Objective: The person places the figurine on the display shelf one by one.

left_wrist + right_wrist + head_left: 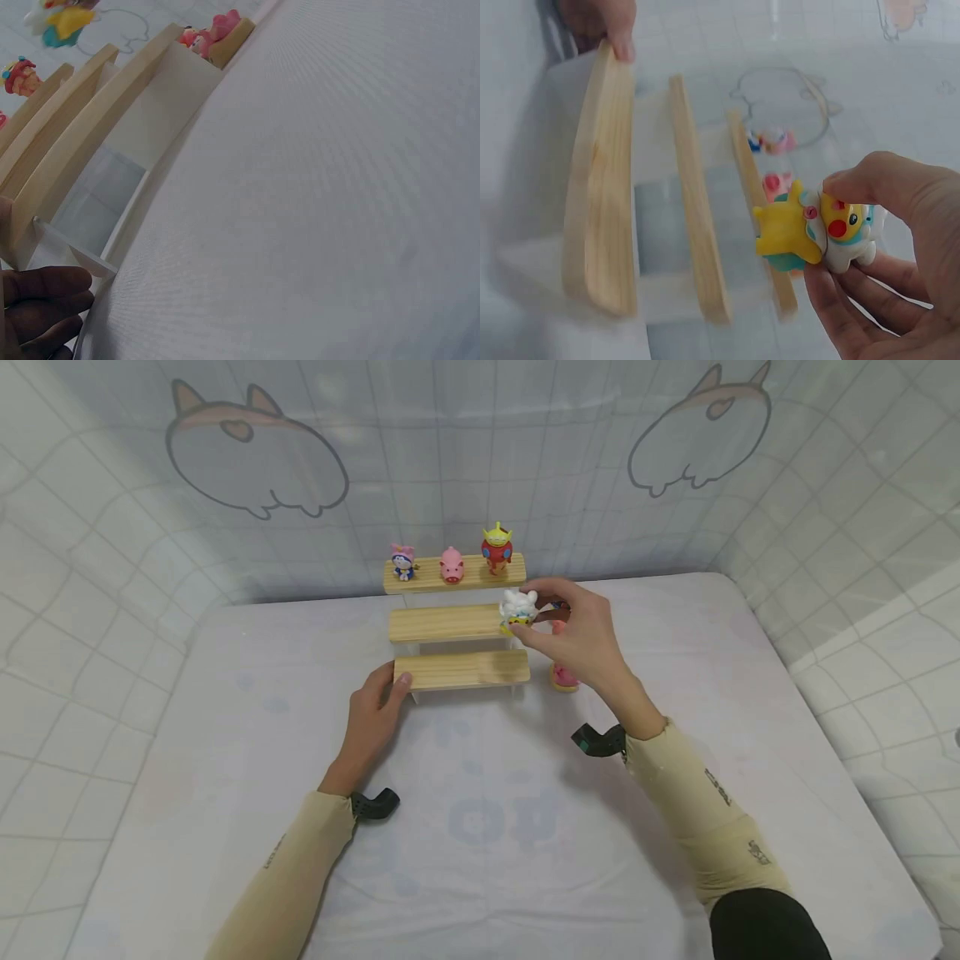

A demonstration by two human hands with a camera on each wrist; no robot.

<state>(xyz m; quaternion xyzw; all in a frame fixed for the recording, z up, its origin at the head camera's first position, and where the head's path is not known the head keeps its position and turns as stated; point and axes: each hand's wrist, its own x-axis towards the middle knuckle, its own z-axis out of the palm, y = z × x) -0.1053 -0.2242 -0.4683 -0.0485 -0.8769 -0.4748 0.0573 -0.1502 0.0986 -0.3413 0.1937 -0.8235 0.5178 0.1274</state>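
My right hand (581, 631) pinches a small yellow toy figurine in a white hooded costume (518, 608) between thumb and fingers, over the right end of the middle board (442, 623). In the right wrist view the figurine (814, 229) lies sideways in the fingers, its yellow face with a red cheek showing. My left hand (371, 714) grips the left end of a three-step wooden display stand (461, 671), thumb on top of the lowest board. In the left wrist view its fingers (49, 283) lie beside the stand's pale leg.
On the top board stand a figurine with a pink hat (403, 562), a pink pig figurine (452, 566) and a three-eyed figurine in red (497, 550). A pink figurine on a tan base (564, 677) stands right of the stand, partly behind my right hand. A white cloth (480, 877) covers the table.
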